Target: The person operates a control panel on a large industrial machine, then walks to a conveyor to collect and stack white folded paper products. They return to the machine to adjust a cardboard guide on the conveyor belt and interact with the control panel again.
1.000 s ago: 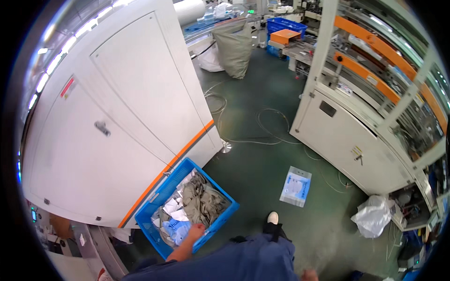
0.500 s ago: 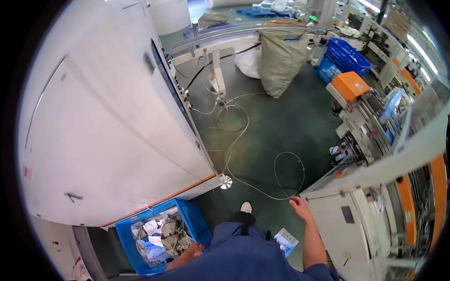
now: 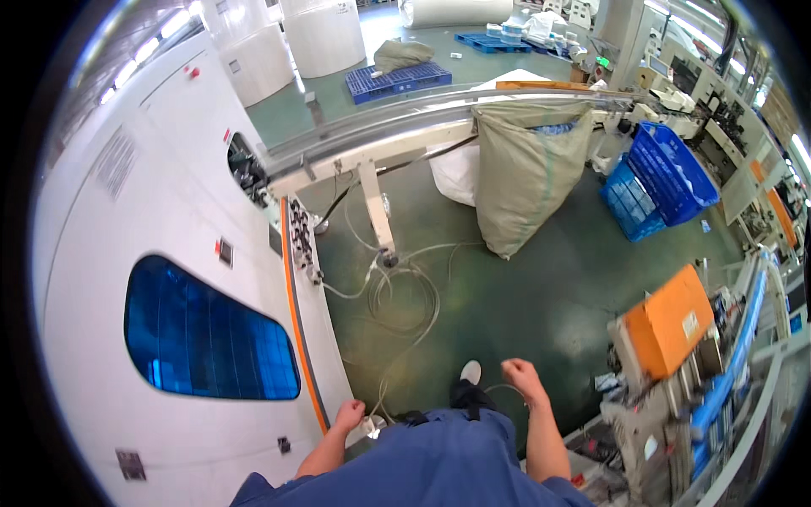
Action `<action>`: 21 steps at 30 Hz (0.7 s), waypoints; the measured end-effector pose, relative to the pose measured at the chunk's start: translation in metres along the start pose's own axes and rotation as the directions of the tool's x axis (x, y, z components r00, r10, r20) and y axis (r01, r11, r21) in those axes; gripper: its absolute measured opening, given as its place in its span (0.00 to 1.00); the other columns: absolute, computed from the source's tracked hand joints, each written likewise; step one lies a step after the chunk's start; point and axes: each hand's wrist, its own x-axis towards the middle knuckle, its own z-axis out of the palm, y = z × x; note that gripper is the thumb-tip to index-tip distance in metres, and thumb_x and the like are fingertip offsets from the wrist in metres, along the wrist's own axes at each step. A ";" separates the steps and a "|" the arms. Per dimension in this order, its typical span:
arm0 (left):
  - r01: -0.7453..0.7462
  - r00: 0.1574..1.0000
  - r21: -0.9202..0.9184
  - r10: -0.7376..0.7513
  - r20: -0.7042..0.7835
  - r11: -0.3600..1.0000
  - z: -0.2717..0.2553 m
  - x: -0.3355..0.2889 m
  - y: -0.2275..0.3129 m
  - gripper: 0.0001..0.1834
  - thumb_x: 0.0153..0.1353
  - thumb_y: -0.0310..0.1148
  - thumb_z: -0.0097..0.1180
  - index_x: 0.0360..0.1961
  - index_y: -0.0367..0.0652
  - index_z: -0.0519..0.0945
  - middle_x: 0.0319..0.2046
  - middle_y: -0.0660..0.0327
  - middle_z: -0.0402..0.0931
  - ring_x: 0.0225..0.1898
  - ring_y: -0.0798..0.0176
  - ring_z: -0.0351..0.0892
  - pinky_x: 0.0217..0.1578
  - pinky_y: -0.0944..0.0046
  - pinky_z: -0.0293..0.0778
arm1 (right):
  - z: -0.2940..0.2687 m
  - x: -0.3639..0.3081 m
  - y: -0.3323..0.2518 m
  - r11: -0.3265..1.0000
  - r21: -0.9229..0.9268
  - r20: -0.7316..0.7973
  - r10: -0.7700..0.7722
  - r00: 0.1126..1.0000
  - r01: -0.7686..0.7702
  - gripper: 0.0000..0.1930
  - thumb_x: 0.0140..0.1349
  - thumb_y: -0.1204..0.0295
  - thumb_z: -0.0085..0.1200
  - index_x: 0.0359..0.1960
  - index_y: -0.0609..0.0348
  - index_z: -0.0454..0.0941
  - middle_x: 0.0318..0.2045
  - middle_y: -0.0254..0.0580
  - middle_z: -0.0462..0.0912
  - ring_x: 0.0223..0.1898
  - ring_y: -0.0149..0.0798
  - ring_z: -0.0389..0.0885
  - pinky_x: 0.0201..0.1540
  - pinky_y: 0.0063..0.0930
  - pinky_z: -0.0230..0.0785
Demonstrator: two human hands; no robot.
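Note:
My left hand hangs low at the left, fingers curled in, near the foot of the white machine cabinet. My right hand is held out ahead of my body, its fingers folded into a loose fist. Nothing shows in either hand. Beneath the right hand, a thin pale hose curves over the floor past my shoe. More of this clear tubing lies in a coil on the green floor ahead of me.
A large woven sack stands against the conveyor rail. Stacked blue crates are at the right, beyond an orange-covered machine. A blue pallet with a sack lies behind the rail.
I have moved forward; the woven sack and crates look closer, and the blue bin at lower left has left the view. Both hands have swung, the left now beside the cabinet.

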 end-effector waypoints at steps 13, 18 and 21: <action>0.264 0.961 -0.044 -0.266 -0.079 0.964 0.127 0.169 0.166 0.15 0.58 0.39 0.52 0.33 0.36 0.79 0.27 0.46 0.78 0.32 0.49 0.81 0.32 0.50 0.74 | -0.090 0.429 -0.414 0.871 -0.249 0.370 -0.318 0.873 0.423 0.21 0.63 0.61 0.52 0.51 0.65 0.76 0.43 0.39 0.80 0.45 0.30 0.76 0.48 0.26 0.68; 0.176 0.968 0.025 -0.177 0.177 0.984 0.122 0.316 0.357 0.17 0.61 0.42 0.49 0.26 0.38 0.78 0.20 0.54 0.77 0.23 0.56 0.77 0.27 0.54 0.72 | -0.146 0.540 -0.486 0.886 -0.297 0.339 -0.250 0.907 0.355 0.21 0.63 0.62 0.53 0.51 0.66 0.76 0.43 0.41 0.81 0.45 0.32 0.77 0.49 0.26 0.68; 0.107 0.994 -0.219 -0.111 -0.005 0.970 0.096 0.408 0.480 0.19 0.60 0.45 0.50 0.28 0.38 0.80 0.20 0.56 0.78 0.25 0.60 0.78 0.28 0.58 0.71 | -0.199 0.620 -0.509 0.922 -0.134 0.346 -0.300 0.889 0.364 0.20 0.63 0.63 0.54 0.50 0.65 0.77 0.42 0.38 0.81 0.44 0.30 0.76 0.48 0.25 0.68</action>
